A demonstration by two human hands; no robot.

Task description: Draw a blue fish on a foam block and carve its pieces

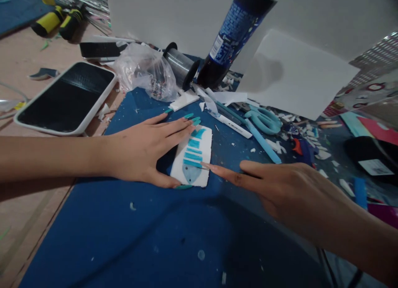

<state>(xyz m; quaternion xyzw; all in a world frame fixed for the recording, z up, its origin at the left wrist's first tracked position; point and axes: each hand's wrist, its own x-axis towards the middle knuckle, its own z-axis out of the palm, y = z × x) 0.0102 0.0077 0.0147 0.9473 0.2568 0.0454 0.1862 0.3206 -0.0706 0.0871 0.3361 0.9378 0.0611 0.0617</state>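
A small white piece lies on the blue mat, bearing a bright blue fish-skeleton pattern with a pale blue head. My left hand, with long teal nails, rests flat with fingers spread. Its fingertips touch the piece's top left, and its thumb lies at the lower left corner. From the right reaches my right hand, index finger stretched to the piece's right edge, beside the lowest stripe. A thin dark line shows under that fingertip, perhaps a slim tool. The other fingers are curled and mostly hidden.
Behind the piece lie a white-labelled pen, light blue scissors, a spool and a plastic bag. A dark drink bottle stands tilted in view. A phone is at left. White scraps litter the blue mat.
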